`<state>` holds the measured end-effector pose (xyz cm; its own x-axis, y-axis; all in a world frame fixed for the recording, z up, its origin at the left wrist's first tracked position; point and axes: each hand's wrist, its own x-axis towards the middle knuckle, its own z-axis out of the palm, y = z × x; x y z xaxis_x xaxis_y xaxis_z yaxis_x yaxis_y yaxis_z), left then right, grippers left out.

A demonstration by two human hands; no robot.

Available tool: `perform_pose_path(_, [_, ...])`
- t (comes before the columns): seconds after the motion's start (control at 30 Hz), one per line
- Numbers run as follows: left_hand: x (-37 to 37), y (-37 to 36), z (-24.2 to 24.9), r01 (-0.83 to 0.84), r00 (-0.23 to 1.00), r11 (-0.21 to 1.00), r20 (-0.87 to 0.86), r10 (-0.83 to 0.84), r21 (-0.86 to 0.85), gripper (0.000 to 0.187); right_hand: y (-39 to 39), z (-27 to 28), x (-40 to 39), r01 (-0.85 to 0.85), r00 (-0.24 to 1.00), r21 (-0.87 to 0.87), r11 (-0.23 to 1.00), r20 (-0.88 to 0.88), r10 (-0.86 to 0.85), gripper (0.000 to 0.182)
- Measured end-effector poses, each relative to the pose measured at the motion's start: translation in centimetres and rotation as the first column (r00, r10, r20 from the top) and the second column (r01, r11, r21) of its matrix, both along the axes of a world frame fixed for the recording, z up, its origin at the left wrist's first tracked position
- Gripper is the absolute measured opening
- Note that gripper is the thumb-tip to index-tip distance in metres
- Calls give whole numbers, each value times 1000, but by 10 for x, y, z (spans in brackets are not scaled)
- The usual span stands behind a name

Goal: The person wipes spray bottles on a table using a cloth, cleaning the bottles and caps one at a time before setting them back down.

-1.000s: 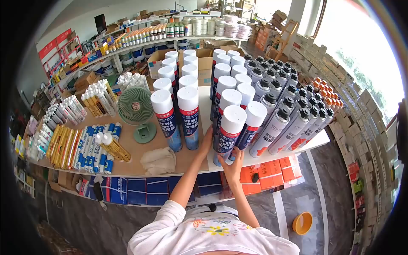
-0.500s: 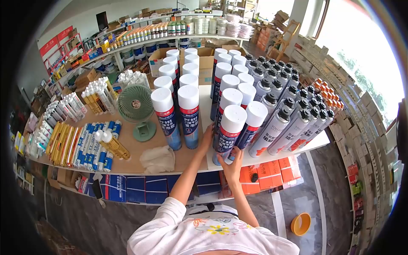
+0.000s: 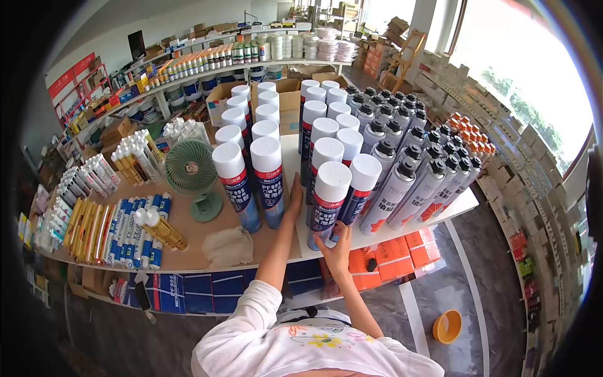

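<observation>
Two rows of white-capped foam spray cans stand upright at the right part of the table. At the front of these rows, my right hand (image 3: pixel 335 254) is closed around the lower part of the nearest foam can (image 3: pixel 329 204), thumb on its near left side; some fingers are hidden behind it. A second foam can (image 3: pixel 358 195) stands just right of it. My left hand (image 3: pixel 293 198) reaches along the left side of the rows, fingers stretched out and pointing away from me, holding nothing. Left of it stands another double row of foam cans (image 3: pixel 271 188).
Grey black-topped cans (image 3: pixel 392 195) crowd the right side. A green fan (image 3: pixel 191 168), a white cloth (image 3: pixel 227 247) and several sealant tubes (image 3: pixel 129 229) lie left. Blue boxes (image 3: pixel 229 290) and orange boxes (image 3: pixel 383 261) sit below the tabletop. A yellow bucket (image 3: pixel 446 327) stands on the floor.
The whole view has shifted slightly. My left hand has slid a little farther forward along the side of the can row. My right hand stays at the base of the nearest can.
</observation>
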<state>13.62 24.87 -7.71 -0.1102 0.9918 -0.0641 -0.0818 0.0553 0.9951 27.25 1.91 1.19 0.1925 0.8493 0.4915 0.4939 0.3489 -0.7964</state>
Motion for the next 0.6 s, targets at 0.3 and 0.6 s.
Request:
perform_pose_path(0.3, [-1, 1, 15, 99, 992, 993, 85, -94, -65, 57, 3, 1, 3, -27, 999, 26, 999, 21, 26, 59])
perform_pose_path(0.6, [6, -18, 45, 170, 973, 977, 179, -146, -128, 57, 2, -4, 3, -7, 999, 15, 1000, 39, 7, 60])
